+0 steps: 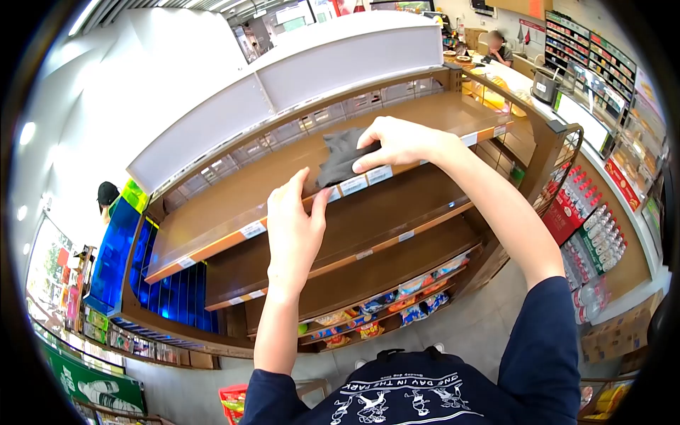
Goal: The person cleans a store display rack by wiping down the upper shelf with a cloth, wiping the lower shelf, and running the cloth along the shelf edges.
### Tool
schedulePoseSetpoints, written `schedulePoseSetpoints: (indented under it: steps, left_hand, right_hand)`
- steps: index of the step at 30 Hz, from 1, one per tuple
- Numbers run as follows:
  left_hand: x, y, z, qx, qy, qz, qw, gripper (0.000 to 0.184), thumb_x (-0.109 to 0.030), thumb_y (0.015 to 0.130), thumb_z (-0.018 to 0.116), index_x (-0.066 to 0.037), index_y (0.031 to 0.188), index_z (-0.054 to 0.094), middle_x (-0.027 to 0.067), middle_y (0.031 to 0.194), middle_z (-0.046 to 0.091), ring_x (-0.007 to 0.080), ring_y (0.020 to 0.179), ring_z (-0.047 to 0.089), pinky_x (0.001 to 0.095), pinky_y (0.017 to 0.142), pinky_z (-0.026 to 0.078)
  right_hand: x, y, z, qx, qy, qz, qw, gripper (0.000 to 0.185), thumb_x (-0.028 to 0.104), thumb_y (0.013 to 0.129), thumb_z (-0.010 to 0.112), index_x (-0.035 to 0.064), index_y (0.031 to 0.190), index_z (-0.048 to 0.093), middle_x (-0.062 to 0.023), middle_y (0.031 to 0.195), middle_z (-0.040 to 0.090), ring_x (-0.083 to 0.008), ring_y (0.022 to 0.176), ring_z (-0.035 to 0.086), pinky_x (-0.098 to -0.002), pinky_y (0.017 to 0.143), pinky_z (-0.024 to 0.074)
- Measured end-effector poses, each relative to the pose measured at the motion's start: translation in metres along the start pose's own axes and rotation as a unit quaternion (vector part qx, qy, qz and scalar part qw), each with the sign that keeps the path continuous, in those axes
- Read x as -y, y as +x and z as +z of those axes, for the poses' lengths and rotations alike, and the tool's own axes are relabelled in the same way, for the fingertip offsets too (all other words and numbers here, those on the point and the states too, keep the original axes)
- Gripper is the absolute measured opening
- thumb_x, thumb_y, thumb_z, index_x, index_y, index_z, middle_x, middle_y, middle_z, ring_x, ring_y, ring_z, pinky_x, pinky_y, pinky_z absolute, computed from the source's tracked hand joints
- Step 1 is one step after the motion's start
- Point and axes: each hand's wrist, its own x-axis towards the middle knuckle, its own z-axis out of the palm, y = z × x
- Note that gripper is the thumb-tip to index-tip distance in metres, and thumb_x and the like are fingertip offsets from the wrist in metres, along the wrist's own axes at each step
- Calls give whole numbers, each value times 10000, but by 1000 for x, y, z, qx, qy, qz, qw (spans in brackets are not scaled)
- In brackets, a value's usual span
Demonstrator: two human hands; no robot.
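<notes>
A dark grey cloth (340, 157) lies crumpled on the top brown shelf (234, 205), close to its front edge. My right hand (397, 144) grips the cloth from the right, with thumb and fingers closed on its edge. Just left of the cloth, my left hand (294, 227) is raised before the shelf edge, thumb and fingers apart and nothing visible between them. White price labels (354, 185) run along the shelf's front strip below the cloth.
Lower shelves (340, 237) sit beneath, with snack bags (382, 304) at the bottom. Blue translucent panels (117, 248) stand left. Packs of bottles (591, 241) line the counter at right. A red basket (232, 400) is on the floor. A person (499, 51) is behind the counter.
</notes>
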Motion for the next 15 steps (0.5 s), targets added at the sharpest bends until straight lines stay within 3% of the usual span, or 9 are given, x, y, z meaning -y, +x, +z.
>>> schedulePoseSetpoints:
  steps: [1, 5, 15]
  left_hand:
    - [0, 1, 0, -3, -5, 6, 1000, 367, -183, 860, 704, -24, 1175, 605, 177, 1098, 660, 324, 1059, 598, 402, 931, 461]
    - [-5, 0, -2, 8, -6, -16, 1000, 360, -173, 856, 708, -34, 1173, 606, 155, 1102, 666, 314, 1062, 601, 399, 936, 457]
    - [-4, 0, -3, 9, 0, -12, 1000, 334, -182, 858, 711, -31, 1143, 622, 159, 1087, 670, 318, 1046, 605, 398, 926, 460]
  right_hand:
    - [-4, -2, -1, -41, -7, -32, 999, 523, 469, 795, 720, -34, 932, 677, -152, 675, 603, -231, 619, 537, -359, 625, 452]
    - [-16, -22, -17, -11, -21, 55, 998, 539, 481, 792, 720, -33, 953, 678, -163, 724, 623, -235, 667, 565, -359, 659, 465]
    - [-43, -59, -52, -10, -54, 101, 993, 488, 448, 792, 722, -9, 959, 682, -143, 776, 653, -244, 699, 593, -356, 689, 480]
